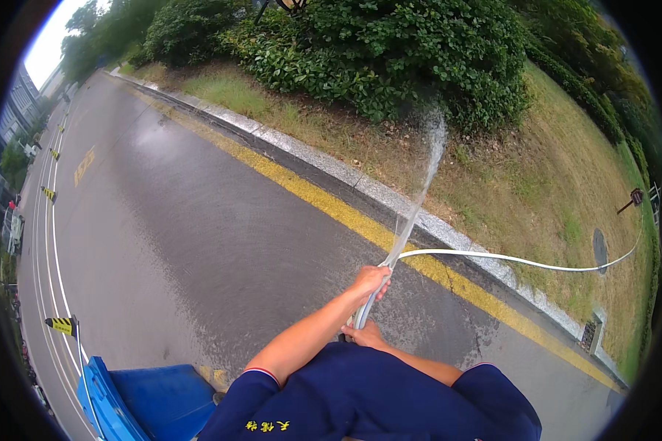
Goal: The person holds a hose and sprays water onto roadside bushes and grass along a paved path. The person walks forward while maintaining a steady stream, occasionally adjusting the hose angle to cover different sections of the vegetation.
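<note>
My left hand (372, 280) is closed around the front end of a pale hose (366, 313). Closer to my body, my right hand (366, 334) grips the same hose lower down. A stream of water (422, 193) leaves the front end and arcs over the kerb, breaking into spray at the base of a leafy green shrub (408, 60). From beside my left hand, a white length of hose (474, 253) runs right across the kerb and over the grass; whether it joins the held part is hidden.
A granite kerb (309, 151) with a yellow line (303, 190) separates the wet asphalt road (226, 231) from dry grass (507, 187). A blue wheeled bin (160, 394) stands at lower left beside a pole with a striped yellow-black sign (62, 326). A round cover (599, 249) lies in the grass.
</note>
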The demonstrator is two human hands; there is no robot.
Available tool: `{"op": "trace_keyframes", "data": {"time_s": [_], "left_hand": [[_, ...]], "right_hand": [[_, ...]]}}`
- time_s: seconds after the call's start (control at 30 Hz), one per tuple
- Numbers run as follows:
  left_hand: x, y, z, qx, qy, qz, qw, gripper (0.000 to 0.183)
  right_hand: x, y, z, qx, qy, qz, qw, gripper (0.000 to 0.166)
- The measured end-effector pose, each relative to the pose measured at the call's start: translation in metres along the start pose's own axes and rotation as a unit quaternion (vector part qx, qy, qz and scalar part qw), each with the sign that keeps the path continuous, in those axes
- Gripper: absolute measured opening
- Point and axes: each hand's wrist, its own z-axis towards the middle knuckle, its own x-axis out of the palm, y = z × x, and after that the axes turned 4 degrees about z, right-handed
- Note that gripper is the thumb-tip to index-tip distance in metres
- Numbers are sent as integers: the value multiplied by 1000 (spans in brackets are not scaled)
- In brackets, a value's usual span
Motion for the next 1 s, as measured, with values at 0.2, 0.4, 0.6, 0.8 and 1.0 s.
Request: {"op": "trace_keyframes", "data": {"time_s": [0.2,0.4,0.6,0.8,1.0], "left_hand": [[-13,11,13,10,-36,-38,999,27],[-74,25,-18,43,-116,-205,971,23],[-94,34,-53,110,-190,-265,939,25],[-106,30,-80,144,-215,-284,923,26],[-111,30,-88,159,-238,-289,914,25]], "right_hand": [[-3,12,-4,8,3,-52,999,39],[12,4,15,-7,92,-69,993,30],[26,24,16,-21,114,-118,986,21],[43,47,7,-20,156,-71,985,17],[49,59,5,-65,174,-118,975,15]]}}
